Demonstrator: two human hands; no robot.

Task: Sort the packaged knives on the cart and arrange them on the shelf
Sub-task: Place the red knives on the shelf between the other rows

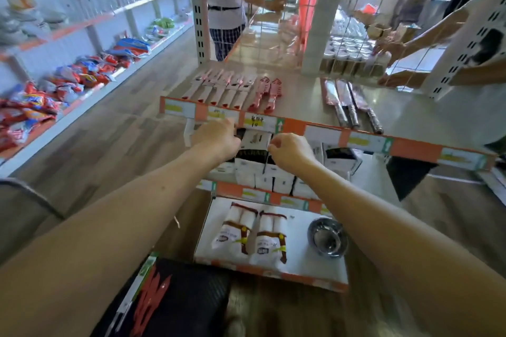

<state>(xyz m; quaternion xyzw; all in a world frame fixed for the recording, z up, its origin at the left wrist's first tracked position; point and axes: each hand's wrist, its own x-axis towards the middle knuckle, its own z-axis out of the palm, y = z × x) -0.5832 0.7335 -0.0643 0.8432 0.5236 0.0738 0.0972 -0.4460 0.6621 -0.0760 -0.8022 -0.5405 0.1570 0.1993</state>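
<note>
While both hands reach under the top shelf's (323,131) front edge, the left hand (216,138) grips the knife box (256,141) by its left side and the right hand (293,152) pinches its right edge. It stands between them, above other boxes (273,180) along the middle shelf's (246,194) front edge.

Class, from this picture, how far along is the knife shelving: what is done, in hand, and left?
Done: white packaged knives and pink knives lie lined up on the top shelf. In hand: the left hand and right hand both grip a white box on the middle shelf. Left: at least one red knife pack lies below, apparently on the cart.
</note>
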